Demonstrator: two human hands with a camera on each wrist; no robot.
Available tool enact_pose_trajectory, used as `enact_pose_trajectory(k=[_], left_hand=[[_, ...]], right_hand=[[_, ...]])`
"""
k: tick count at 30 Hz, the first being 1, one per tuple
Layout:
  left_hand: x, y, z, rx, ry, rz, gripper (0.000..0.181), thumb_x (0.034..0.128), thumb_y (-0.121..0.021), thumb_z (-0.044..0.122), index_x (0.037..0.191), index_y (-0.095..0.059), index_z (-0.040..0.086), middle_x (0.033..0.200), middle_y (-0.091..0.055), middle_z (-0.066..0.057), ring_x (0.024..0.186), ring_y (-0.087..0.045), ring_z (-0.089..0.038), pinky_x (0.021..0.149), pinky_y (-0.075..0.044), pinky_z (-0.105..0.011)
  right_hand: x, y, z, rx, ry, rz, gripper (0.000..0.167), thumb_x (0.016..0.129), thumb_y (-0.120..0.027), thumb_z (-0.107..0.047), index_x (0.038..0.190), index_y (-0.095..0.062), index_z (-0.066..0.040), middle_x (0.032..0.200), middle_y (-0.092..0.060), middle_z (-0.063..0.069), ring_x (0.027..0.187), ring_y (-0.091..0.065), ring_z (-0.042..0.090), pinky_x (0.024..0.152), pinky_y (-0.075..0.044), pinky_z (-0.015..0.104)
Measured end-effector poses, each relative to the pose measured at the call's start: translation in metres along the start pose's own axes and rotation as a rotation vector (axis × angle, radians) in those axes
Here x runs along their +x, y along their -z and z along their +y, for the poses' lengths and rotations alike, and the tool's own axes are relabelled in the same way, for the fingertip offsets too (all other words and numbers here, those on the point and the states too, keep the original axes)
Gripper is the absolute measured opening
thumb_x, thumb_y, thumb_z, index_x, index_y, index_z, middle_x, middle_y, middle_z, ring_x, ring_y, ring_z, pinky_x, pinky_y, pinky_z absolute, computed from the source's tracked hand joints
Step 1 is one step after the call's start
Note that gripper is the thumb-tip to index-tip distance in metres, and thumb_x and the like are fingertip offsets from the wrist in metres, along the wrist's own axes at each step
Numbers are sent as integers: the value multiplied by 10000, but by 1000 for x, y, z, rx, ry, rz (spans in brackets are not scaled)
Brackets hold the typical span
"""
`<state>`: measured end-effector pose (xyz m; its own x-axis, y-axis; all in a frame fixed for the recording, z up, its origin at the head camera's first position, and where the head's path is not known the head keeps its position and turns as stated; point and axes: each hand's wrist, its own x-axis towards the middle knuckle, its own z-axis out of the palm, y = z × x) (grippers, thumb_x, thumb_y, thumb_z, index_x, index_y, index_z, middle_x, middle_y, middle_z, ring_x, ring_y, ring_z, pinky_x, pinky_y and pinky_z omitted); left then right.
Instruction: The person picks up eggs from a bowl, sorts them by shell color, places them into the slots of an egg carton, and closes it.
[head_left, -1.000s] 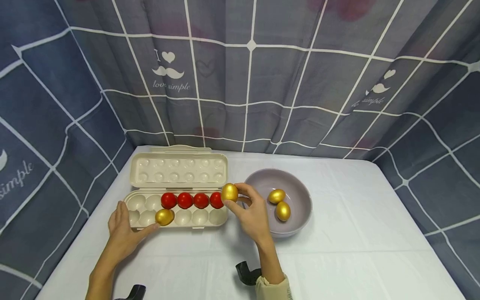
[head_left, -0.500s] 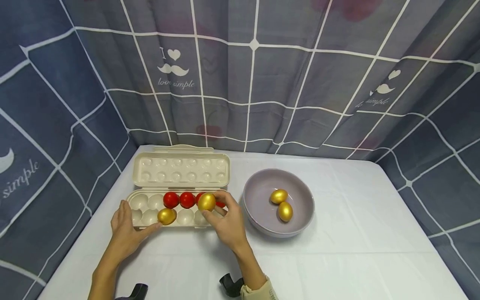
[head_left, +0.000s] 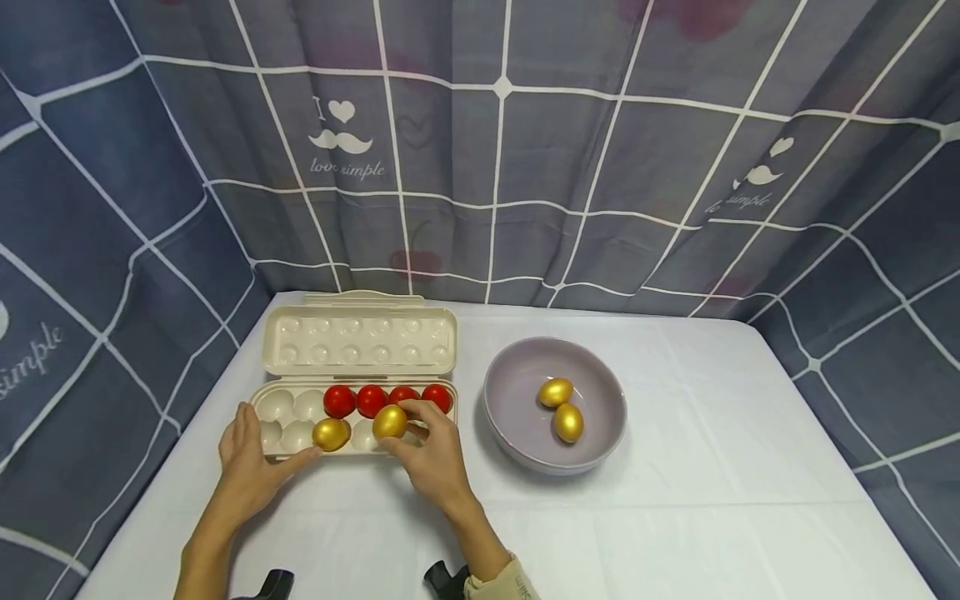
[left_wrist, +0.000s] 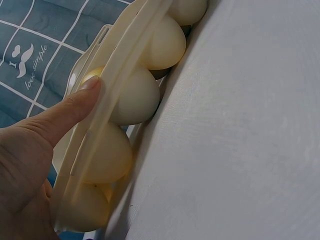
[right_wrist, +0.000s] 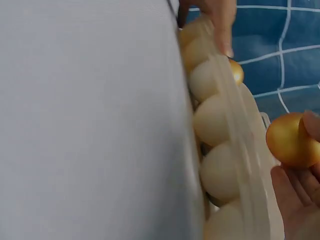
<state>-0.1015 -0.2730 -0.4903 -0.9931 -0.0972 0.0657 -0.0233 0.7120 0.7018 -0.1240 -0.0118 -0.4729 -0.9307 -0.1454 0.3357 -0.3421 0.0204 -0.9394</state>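
Note:
In the head view, my right hand (head_left: 435, 458) pinches a golden egg (head_left: 390, 422) between thumb and fingers. It holds the egg over the front row of the cream egg carton (head_left: 360, 339), whose lid lies back. The same golden egg (right_wrist: 292, 140) appears above the carton rim in the right wrist view. My left hand (head_left: 251, 454) rests against the carton's left end with fingers straight. Its thumb (left_wrist: 75, 107) lies on the front rim, beside a seated golden egg (head_left: 331, 434). Several red eggs (head_left: 371, 401) fill the right part of the back row.
A mauve bowl (head_left: 517, 442) right of the carton holds two golden eggs (head_left: 567, 422). White cloth (head_left: 675, 467) covers the table. A dark checked curtain (head_left: 570, 167) hangs behind and along both sides.
My right hand has carried the golden egg leftward from near the bowl's left rim, across the red eggs, and down over the front row. My left hand has stayed at the carton.

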Motion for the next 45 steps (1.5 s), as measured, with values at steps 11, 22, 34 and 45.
enact_pose_trajectory(k=[11,22,34,45], left_hand=[[2,0,-2,-7,1,0,1281,810,-801,396,1474,158,-134,1527,172,-391,1402,150,-535,1104,58,-668],[1,2,-3,0,-13,12,1273,814,-797,395,1471,151,-144,1517,172,-405,1393,142,-552,1102,74,-666],[3,4,-5,-1,-27,36,1269,806,-807,374,1477,139,-143,1516,165,-411,1385,148,-563,1082,77,-695],[6,1,-2,-12,-42,25,1262,808,-805,365,1472,135,-151,1511,166,-417,1386,148,-563,1086,73,-690]], right_hand=[[7,-10,18,-339,194,-58,428,739,-801,58,1143,-680,-20,1091,-669,56,1007,-641,119,890,-505,206],[15,-24,16,-483,90,-46,437,724,-874,-63,1124,-699,-68,1047,-680,1,934,-623,71,851,-486,172],[28,-31,11,-689,71,-200,423,762,-865,-149,1164,-735,-113,1057,-715,-64,916,-618,40,817,-475,180],[26,-26,10,-743,45,-238,460,832,-810,-161,1260,-678,-59,1176,-695,7,1039,-631,92,929,-467,197]])
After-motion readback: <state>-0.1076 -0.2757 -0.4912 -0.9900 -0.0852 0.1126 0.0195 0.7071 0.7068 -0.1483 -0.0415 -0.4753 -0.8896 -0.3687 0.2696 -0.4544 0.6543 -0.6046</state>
